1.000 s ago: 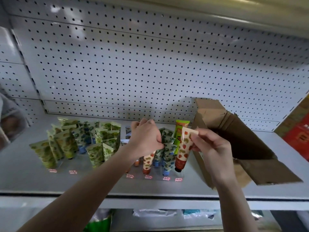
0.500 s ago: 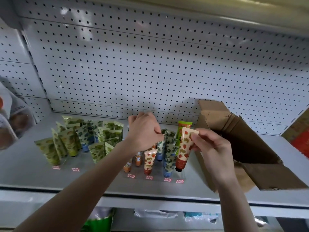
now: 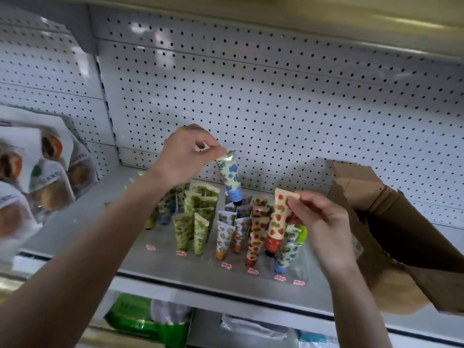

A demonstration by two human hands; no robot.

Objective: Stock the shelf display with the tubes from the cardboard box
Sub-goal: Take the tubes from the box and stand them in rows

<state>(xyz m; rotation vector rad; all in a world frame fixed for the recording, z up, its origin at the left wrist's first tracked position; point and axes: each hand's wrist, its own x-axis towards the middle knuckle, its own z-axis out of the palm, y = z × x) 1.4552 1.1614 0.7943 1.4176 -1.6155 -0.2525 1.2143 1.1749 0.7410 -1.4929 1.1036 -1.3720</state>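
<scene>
My left hand (image 3: 184,154) pinches the crimped top of a blue-flowered tube (image 3: 230,175) and holds it in the air above the display, cap down. My right hand (image 3: 320,222) pinches the top of a strawberry-print tube (image 3: 277,222), which hangs upright over the right end of the display. Below both, several printed tubes (image 3: 227,234) stand cap-down in rows on the grey shelf (image 3: 160,268): green ones at the left, orange, red and blue ones at the right. The open cardboard box (image 3: 391,222) lies on its side on the shelf, right of my right hand.
White pegboard (image 3: 251,96) backs the shelf. Packaged goods with round pictures (image 3: 37,177) stand at the far left. Small red price tags (image 3: 252,271) line the shelf front. Green and white bags (image 3: 150,320) lie on the lower shelf. An upper shelf edge (image 3: 326,28) overhangs.
My left hand has risen out of the rows with a blue-flowered tube pinched by its top. My right hand still holds the strawberry tube. The camera has swung left and moved closer.
</scene>
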